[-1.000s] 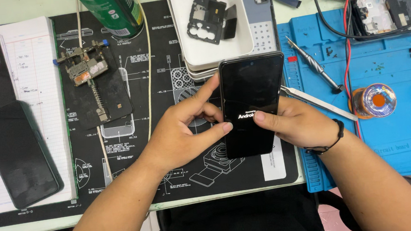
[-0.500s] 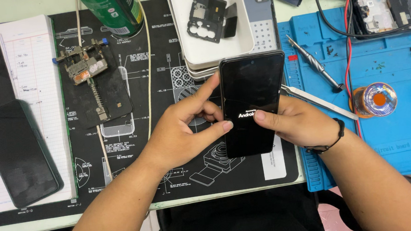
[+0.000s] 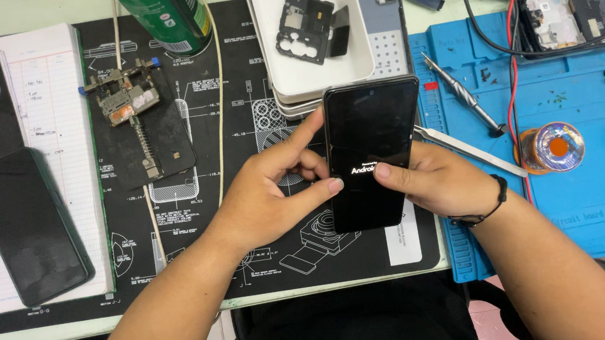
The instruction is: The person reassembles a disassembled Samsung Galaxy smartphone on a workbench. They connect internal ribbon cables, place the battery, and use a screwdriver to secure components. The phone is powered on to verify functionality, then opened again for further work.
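Note:
A black smartphone (image 3: 368, 151) is held upright over the black work mat (image 3: 239, 75), its dark screen showing small white boot text. My left hand (image 3: 275, 186) grips its left edge, thumb resting on the lower screen and index finger stretched up along the side. My right hand (image 3: 438, 178) holds the right edge from behind, thumb on the screen's middle. A black band circles the right wrist.
A second dark phone (image 3: 26, 225) lies on a notebook at left. A clamp fixture with a circuit board (image 3: 131, 107), a green can (image 3: 164, 16), a white tray (image 3: 288, 64) of phone parts, tweezers (image 3: 468, 150), a screwdriver (image 3: 464, 95), a solder spool (image 3: 549, 149) and a blue mat (image 3: 588, 192) surround it.
Both hands and the phone stay almost still. The view has shifted very slightly.

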